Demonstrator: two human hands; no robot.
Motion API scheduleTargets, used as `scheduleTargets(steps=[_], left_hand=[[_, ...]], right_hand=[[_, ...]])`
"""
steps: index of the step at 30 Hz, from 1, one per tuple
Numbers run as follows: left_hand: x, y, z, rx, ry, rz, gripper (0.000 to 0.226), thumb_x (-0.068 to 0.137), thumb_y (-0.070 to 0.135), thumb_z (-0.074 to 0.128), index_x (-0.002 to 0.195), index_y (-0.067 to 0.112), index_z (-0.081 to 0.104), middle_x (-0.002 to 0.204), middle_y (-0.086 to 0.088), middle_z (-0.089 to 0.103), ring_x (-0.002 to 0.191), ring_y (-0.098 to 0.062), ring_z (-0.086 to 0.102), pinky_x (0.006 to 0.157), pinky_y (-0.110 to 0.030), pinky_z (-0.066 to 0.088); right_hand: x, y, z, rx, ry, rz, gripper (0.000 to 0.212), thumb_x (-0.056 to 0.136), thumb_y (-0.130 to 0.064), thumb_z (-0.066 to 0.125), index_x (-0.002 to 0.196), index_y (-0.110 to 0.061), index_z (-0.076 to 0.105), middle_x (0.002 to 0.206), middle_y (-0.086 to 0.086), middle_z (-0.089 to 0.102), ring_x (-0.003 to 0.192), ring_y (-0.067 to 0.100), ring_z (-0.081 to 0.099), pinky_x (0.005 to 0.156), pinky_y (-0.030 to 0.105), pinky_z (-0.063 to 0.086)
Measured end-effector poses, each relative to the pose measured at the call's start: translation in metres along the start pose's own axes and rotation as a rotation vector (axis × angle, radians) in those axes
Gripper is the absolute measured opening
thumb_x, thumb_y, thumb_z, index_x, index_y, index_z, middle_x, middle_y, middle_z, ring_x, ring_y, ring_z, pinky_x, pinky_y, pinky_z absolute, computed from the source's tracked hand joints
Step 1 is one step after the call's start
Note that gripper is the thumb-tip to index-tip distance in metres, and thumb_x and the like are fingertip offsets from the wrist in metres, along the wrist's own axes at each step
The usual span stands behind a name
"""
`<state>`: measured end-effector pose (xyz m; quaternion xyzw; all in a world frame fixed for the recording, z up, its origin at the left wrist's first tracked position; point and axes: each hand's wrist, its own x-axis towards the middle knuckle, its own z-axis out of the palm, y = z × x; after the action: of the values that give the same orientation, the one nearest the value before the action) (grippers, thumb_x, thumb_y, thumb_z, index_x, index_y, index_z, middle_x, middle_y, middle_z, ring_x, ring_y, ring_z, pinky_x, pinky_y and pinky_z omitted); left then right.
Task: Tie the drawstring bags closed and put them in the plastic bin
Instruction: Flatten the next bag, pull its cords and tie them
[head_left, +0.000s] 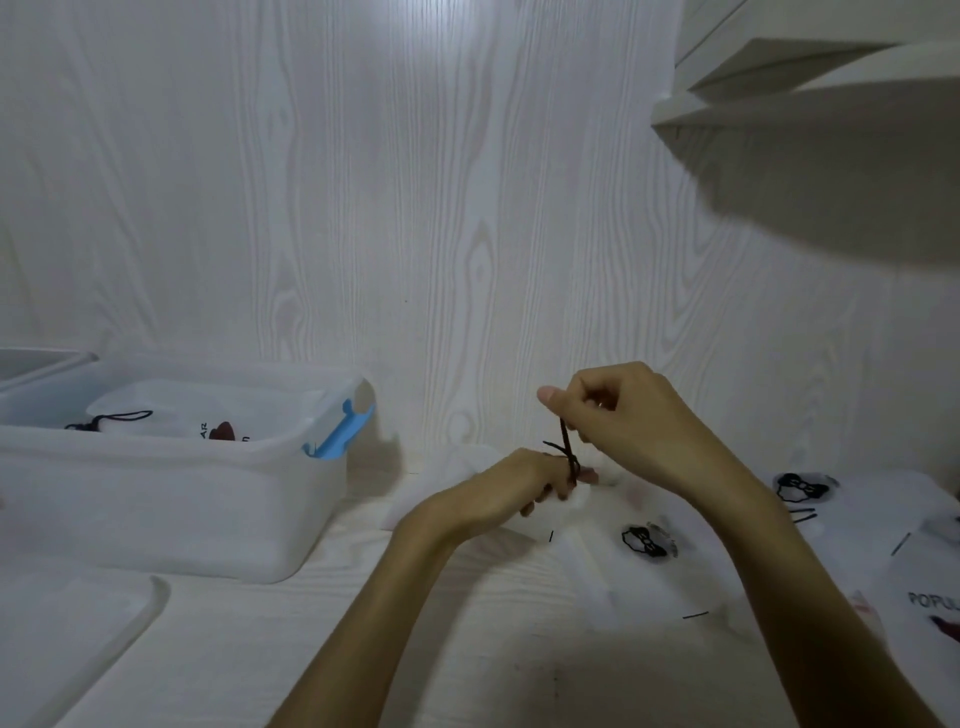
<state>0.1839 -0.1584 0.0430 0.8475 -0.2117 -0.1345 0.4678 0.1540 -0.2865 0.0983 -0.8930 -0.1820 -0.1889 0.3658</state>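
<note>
the right hand (618, 415) is raised above the surface (415, 623), its fingers curled and pinching the upper end of a dark drawstring (566, 441) that runs taut down to the left hand (519, 486). the left hand sits lower, at about seven o'clock from the right one, fingers curled around the gathered neck of a white drawstring bag (613, 525) where the cord is looped. that bag lies on the surface just right of centre, a black bow print on its front. more white bags (924, 582) lie flat at three to four o'clock from it, near the right edge. the plastic bin (171, 493) stands well apart at nine o'clock, translucent with a blue latch (340, 431), and holds a tied bag (208, 415). a lid (62, 623) lies at seven o'clock.
</note>
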Motion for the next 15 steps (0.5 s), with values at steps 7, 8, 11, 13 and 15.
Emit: scheduleTargets(steps=[7,8,11,13,15], left_hand=[[-0.01,-0.008,-0.001,0.07,0.074,0.185,0.034,0.102,0.028,0.037,0.09,0.006,0.059,0.082,0.008,0.061,0.078,0.006,0.05,0.079,-0.024,0.044],[-0.011,-0.009,-0.003,0.044,0.067,0.176,0.032,0.102,0.029,0.036,0.089,0.011,0.06,0.084,0.007,0.062,0.07,0.01,0.047,0.076,-0.019,0.042],[-0.015,-0.011,-0.013,-0.024,0.061,0.18,0.038,0.102,0.031,0.035,0.112,0.011,0.066,0.081,0.019,0.063,0.07,0.006,0.045,0.074,-0.012,0.041],[-0.017,-0.011,-0.018,-0.066,0.077,0.205,0.037,0.102,0.031,0.037,0.115,0.011,0.066,0.079,0.022,0.061,0.074,0.001,0.046,0.075,-0.013,0.041],[-0.017,-0.011,-0.022,-0.09,0.105,0.194,0.037,0.1,0.033,0.04,0.109,0.011,0.069,0.084,0.016,0.058,0.076,-0.002,0.047,0.076,-0.016,0.042]], right_hand=[[-0.008,-0.015,0.003,0.133,-0.345,-0.19,0.049,0.086,-0.06,0.032,0.103,-0.036,0.071,0.115,-0.029,0.058,0.103,-0.021,0.047,0.076,0.003,0.044],[-0.006,-0.013,0.003,0.218,-0.302,-0.104,0.052,0.085,-0.062,0.028,0.101,-0.037,0.071,0.114,-0.027,0.059,0.101,-0.018,0.05,0.072,0.004,0.044],[0.006,0.014,0.006,0.124,0.037,0.102,0.045,0.092,-0.056,0.036,0.083,-0.029,0.071,0.095,-0.013,0.069,0.092,0.003,0.062,0.085,0.025,0.046],[0.008,0.026,0.007,-0.076,-0.056,0.293,0.051,0.091,-0.059,0.036,0.088,-0.02,0.069,0.094,-0.002,0.069,0.094,0.016,0.063,0.083,0.03,0.045],[0.008,0.033,0.011,-0.069,-0.25,0.41,0.061,0.088,-0.065,0.032,0.09,-0.017,0.069,0.091,-0.001,0.066,0.086,0.015,0.06,0.074,0.026,0.042]])
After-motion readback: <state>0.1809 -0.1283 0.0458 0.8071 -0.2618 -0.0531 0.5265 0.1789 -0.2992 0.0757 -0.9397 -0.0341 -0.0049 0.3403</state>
